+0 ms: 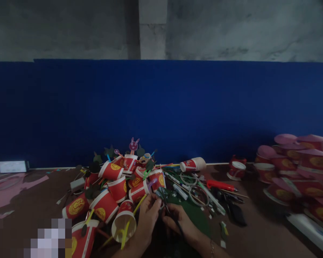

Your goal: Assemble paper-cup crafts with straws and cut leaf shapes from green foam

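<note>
My left hand (150, 211), near the bottom centre, is closed in a pinch at the edge of a small, pale, shiny piece (159, 193) too small to name. My right hand (178, 219) is closed round dark scissors (164, 201), whose blades point up and left beside that piece. Just left of my left hand a red paper cup (124, 220) lies with its open mouth toward me and a yellow strip in it. Beyond my hands is a heap of red paper cups (117, 188) with coloured strips, one topped by a rabbit cutout (134, 145).
Right of my hands are clear tape rolls (198, 195), a red glue gun (221, 185), a black object (237, 214) and green paper (195, 215). Red cups with pink tops (286, 154) stand far right. Pink paper (5, 191) and a lit phone (13, 166) lie left. A blue panel (161, 107) stands behind.
</note>
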`<state>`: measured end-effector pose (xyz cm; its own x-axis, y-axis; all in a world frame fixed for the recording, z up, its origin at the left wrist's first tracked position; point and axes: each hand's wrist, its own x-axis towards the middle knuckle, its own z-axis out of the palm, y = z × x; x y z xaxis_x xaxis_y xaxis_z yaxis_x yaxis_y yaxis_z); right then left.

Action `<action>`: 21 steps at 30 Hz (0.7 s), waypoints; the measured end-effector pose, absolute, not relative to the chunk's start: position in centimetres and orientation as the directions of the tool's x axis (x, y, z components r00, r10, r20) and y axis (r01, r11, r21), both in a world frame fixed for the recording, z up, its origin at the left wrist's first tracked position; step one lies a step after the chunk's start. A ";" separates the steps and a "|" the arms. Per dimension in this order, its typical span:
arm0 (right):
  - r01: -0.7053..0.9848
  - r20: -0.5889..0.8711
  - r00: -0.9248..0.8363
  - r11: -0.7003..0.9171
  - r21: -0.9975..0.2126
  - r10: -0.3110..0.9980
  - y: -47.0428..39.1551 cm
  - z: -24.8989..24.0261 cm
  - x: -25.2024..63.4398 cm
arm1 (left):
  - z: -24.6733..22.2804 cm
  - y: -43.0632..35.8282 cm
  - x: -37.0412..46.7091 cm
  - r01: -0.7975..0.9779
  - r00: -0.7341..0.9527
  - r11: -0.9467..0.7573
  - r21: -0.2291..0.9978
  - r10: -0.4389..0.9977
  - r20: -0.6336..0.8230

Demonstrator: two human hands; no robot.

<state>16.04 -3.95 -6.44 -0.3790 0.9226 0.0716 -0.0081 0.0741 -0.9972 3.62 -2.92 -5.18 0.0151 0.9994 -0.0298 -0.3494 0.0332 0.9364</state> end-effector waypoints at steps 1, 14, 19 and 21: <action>-0.008 0.071 -0.376 0.073 -0.997 0.924 -3.9 -6.5 16.0 | -5.2 -2.9 3.6 -0.350 0.015 0.034 0.936 0.999 -0.030; 0.005 0.060 -0.364 0.067 -0.998 0.929 -3.8 -6.4 16.0 | -4.8 -3.0 3.6 -0.367 0.025 0.036 0.930 0.999 -0.029; 0.024 0.039 -0.355 0.050 -0.998 0.934 -3.7 -6.7 16.1 | -4.8 -2.9 3.7 -0.371 0.017 0.036 0.928 0.999 -0.032; 0.022 0.034 -0.354 0.045 -0.999 0.934 -3.6 -7.0 16.2 | -4.8 -2.9 3.6 -0.369 0.023 0.033 0.929 0.999 -0.026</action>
<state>16.17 -3.63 -6.99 -0.3545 0.9344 0.0339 0.0223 0.0446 -0.9988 3.65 -2.90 -4.81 0.0230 0.9994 -0.0264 -0.3690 0.0330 0.9288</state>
